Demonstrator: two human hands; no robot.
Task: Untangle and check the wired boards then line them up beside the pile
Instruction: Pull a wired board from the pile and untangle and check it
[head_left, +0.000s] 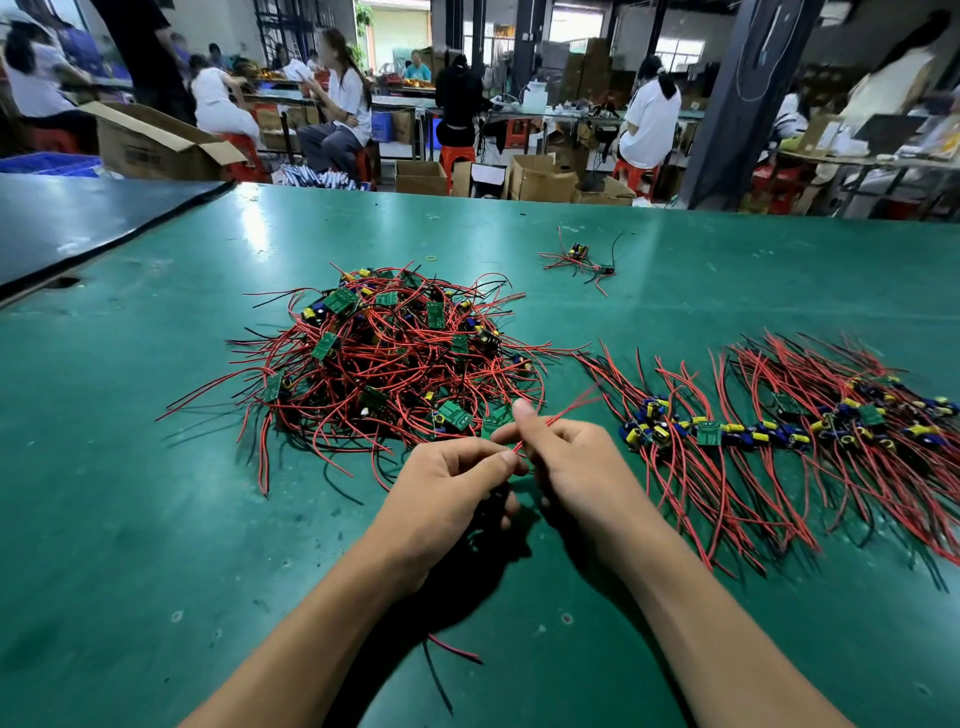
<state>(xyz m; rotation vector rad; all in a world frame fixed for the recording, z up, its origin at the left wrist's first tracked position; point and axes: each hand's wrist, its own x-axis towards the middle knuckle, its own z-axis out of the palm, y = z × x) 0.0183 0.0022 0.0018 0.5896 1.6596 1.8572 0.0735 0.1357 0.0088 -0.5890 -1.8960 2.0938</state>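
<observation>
On the green table (156, 519), the left hand (447, 488) and the right hand (576, 467) both pinch one red wire (566, 408). Its board may be hidden under the left hand. One big tangled pile (395, 358) lies just beyond them. One neat row (779, 431) lies to the right. One small bunch (576, 257) sits farther off. The open boxes (540, 179) far back are too blurry to see inside.
</observation>
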